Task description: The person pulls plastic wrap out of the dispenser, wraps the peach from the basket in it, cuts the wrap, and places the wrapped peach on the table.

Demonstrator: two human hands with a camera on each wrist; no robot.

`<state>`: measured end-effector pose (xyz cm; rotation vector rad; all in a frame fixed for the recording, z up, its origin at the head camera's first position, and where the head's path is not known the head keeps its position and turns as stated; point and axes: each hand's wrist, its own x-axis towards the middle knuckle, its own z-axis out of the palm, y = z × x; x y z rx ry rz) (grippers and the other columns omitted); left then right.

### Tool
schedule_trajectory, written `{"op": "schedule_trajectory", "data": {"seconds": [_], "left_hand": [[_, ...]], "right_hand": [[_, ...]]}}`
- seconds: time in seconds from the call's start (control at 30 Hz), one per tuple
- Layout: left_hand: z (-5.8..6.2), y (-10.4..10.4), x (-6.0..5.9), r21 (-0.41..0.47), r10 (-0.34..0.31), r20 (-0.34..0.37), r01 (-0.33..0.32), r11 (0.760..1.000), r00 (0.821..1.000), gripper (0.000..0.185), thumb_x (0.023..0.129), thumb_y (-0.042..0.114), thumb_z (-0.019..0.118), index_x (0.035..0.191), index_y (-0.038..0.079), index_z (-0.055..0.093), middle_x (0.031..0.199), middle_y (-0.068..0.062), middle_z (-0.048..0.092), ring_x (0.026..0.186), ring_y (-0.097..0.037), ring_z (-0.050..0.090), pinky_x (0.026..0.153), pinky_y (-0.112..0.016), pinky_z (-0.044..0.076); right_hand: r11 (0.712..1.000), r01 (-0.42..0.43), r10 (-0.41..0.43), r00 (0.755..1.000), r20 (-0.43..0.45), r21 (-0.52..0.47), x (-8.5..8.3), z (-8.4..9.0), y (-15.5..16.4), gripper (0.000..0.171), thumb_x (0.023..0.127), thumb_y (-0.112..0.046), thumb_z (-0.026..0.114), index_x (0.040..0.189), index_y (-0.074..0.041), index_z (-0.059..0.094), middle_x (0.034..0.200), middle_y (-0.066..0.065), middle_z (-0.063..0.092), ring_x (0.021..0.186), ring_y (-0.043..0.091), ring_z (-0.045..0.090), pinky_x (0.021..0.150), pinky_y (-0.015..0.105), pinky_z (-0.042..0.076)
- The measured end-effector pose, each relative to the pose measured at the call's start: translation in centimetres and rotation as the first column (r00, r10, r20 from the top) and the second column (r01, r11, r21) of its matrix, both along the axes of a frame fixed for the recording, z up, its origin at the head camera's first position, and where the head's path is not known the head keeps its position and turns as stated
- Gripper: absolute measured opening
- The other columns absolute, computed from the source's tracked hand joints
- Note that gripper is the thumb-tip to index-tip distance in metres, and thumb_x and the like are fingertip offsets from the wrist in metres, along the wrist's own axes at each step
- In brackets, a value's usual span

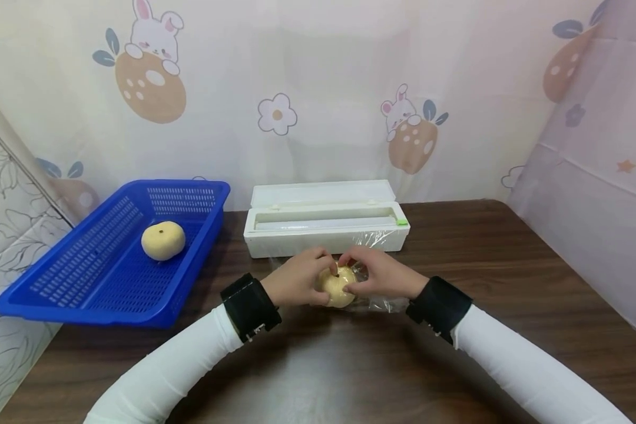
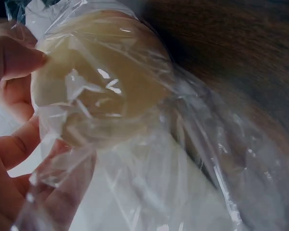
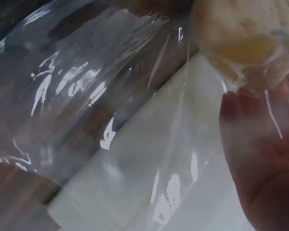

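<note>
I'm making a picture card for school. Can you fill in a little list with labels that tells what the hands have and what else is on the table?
left hand: holds the yellow fruit from its side
right hand: pinches the cling film against that fruit
wrap: film partly round the fruit, loose film trailing on the table
film box: white, lid open, just behind the hands
basket: blue, at the left
in the basket: a second yellow fruit

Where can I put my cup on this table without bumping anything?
The bare table right of the white wrap box is free, and so is the near edge between the sleeves. It is crowded in the middle, where the left hand and right hand hold the wrapped fruit, and by the blue basket.
</note>
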<state>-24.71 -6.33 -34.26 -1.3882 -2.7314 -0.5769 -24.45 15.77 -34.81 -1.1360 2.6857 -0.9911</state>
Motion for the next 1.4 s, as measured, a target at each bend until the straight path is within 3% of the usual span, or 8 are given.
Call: {"op": "schedule_trajectory", "data": {"seconds": [0.17, 0.43, 0.8, 1.0, 1.2, 1.4], "left_hand": [[-0.2, -0.1, -0.4, 0.059, -0.013, 0.042, 0.01, 0.998, 0.999, 0.036, 0.07, 0.02, 0.076, 0.101, 0.01, 0.061, 0.102, -0.001, 0.051, 0.091, -0.014, 0.047, 0.075, -0.026, 0.043], [-0.6, -0.2, -0.2, 0.054, -0.048, -0.052, 0.051, 0.997, 0.997, 0.036, 0.072, 0.022, 0.075, 0.102, 0.01, 0.059, 0.104, 0.0, 0.049, 0.092, -0.013, 0.047, 0.078, -0.025, 0.043], [-0.2, -0.6, 0.2, 0.038, -0.095, -0.075, 0.098, 0.994, 0.993, 0.04, 0.076, 0.026, 0.076, 0.109, 0.01, 0.058, 0.108, 0.0, 0.053, 0.097, -0.013, 0.05, 0.083, -0.027, 0.044], [0.3, -0.8, 0.2, 0.073, -0.087, -0.111, 0.096, 0.993, 0.99, 0.042, 0.076, 0.027, 0.077, 0.109, 0.009, 0.059, 0.108, -0.002, 0.055, 0.099, -0.015, 0.052, 0.084, -0.03, 0.045], [1.0, -1.2, 0.1, 0.084, -0.086, -0.083, 0.093, 0.992, 0.993, 0.04, 0.08, 0.028, 0.074, 0.111, 0.007, 0.059, 0.107, -0.004, 0.056, 0.096, -0.018, 0.053, 0.082, -0.029, 0.045], [2.7, -1.2, -0.6, 0.11, -0.087, -0.072, 0.095, 0.989, 0.994, 0.035, 0.082, 0.023, 0.072, 0.109, 0.006, 0.058, 0.108, -0.007, 0.056, 0.097, -0.022, 0.054, 0.082, -0.031, 0.045]], "right_hand": [[0.999, -0.011, 0.013, 0.999, 0.047, -0.045, -0.5, -0.4, 0.3, 0.036, 0.081, -0.02, 0.073, 0.111, -0.007, 0.057, 0.107, 0.005, 0.06, 0.1, 0.024, 0.057, 0.078, 0.037, 0.05], [0.998, -0.013, 0.011, 0.999, -0.048, -0.06, 0.2, -0.5, 0.5, 0.038, 0.079, -0.019, 0.075, 0.111, -0.009, 0.057, 0.107, 0.001, 0.058, 0.097, 0.015, 0.055, 0.077, 0.036, 0.05], [0.999, -0.005, -0.001, 0.99, -0.139, -0.039, 1.0, -0.5, 0.8, 0.043, 0.078, -0.026, 0.076, 0.114, -0.009, 0.059, 0.11, 0.001, 0.06, 0.101, 0.016, 0.057, 0.084, 0.039, 0.049], [0.997, 0.01, -0.02, 0.991, -0.133, -0.077, 1.2, -0.2, 0.9, 0.04, 0.079, -0.022, 0.076, 0.112, -0.008, 0.059, 0.11, 0.003, 0.059, 0.1, 0.024, 0.055, 0.084, 0.042, 0.048], [0.996, 0.036, -0.045, 0.992, -0.116, -0.077, 1.4, -0.4, 1.6, 0.032, 0.085, -0.021, 0.07, 0.112, -0.007, 0.06, 0.109, 0.006, 0.061, 0.101, 0.026, 0.057, 0.085, 0.045, 0.047], [0.993, 0.114, -0.116, 0.976, -0.183, -0.025, 1.0, -0.1, 2.8, 0.025, 0.087, -0.013, 0.066, 0.109, -0.001, 0.061, 0.105, 0.012, 0.063, 0.101, 0.028, 0.058, 0.086, 0.046, 0.046]]}}
